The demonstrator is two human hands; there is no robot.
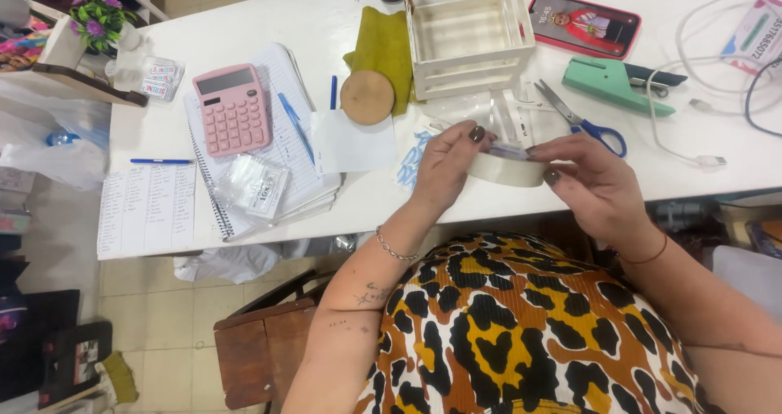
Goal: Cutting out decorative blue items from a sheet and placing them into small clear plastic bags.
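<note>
White tape roll [507, 169] sits pinched between left hand [446, 163] and right hand [593, 187], just below the white slatted crate [467, 31]. One roll, one crate, one pair of scissors [580, 121], one pink calculator [231, 109].

Pink calculator [231, 108], mint-green stapler [617, 84], blue-handled scissors [580, 119], olive-green cloth [384, 47], white wooden crate [467, 29], cream tape roll [508, 169], leopard-print dress [521, 332] in orange, black and white

I'm looking down at what reads as a small craft or gift-making workspace at a white table [244, 23]. On it I see a pink calculator [231, 109] on a spiral notebook [281, 137], a handwritten list sheet [147, 210], scissors [580, 121], a green stapler [615, 84], a white wooden crate [467, 31] and small packets in clear bags [252, 187].
</note>
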